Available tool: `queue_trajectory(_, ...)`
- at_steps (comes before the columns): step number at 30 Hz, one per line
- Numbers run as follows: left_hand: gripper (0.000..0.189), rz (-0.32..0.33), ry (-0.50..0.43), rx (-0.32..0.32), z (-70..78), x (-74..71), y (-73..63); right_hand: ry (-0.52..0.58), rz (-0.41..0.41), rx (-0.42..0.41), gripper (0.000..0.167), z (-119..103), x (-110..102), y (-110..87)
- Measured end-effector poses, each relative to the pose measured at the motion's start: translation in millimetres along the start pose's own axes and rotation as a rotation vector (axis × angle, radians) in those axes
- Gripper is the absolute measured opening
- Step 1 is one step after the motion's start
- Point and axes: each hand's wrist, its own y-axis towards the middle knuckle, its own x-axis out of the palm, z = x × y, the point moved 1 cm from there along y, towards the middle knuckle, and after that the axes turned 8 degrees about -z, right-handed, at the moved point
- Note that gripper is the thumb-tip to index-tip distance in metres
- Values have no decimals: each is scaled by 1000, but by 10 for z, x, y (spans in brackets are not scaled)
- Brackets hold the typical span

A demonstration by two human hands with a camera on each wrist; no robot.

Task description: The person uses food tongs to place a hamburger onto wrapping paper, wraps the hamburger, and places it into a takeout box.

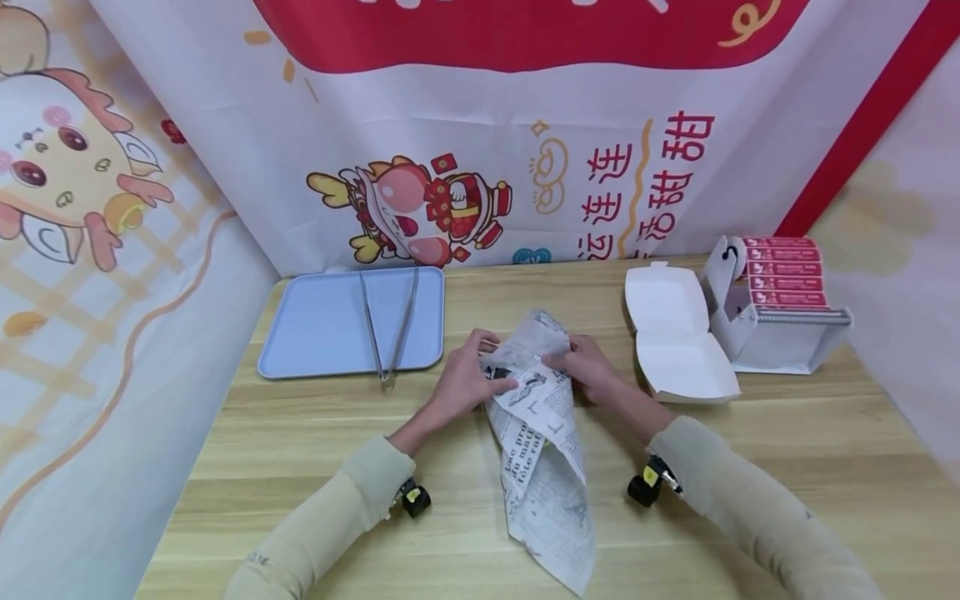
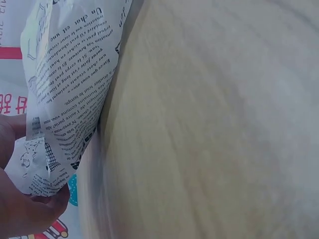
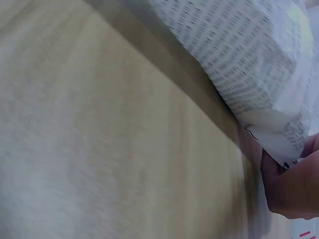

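Note:
A sheet of newsprint-patterned wrapping paper (image 1: pixel 551 500), folded into a long packet, lies on the wooden table with its loose tail toward me. At its far end my left hand (image 1: pixel 467 375) grips the left edge, thumb on top and fingers round the side. Opposite it, my right hand (image 1: pixel 588 367) pinches the right edge between thumb and fingers. In the left wrist view the printed paper (image 2: pixel 75 84) bulges over the table. The right wrist view has fingers (image 3: pixel 294 186) curled at the narrow end of the paper (image 3: pixel 239 64). What the wrap holds is hidden.
A blue tray (image 1: pixel 315 325) stands at the back left, with metal tongs (image 1: pixel 386 375) lying across its front rim. To the right are an open white takeaway box (image 1: pixel 671 304) and a dispenser (image 1: pixel 780 342) with a roll of red labels. A printed cloth (image 1: pixel 465 108) hangs behind the table.

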Motion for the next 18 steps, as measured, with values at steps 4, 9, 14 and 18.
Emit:
queue_trajectory(4,72,42,-95,-78,-37,-2,-8,44,63,-48,44,46,36,6)
queue_trajectory(9,64,41,-364,-209,-95,12,17,84,92,-77,42,47,29,5)
queue_trajectory(14,55,-3,-575,-265,-158,49,41,146,79,-84,39,66,25,-8)
queue_trajectory(18,41,29,-575,-258,-193,47,52,199,50,-92,41,84,17,-9)
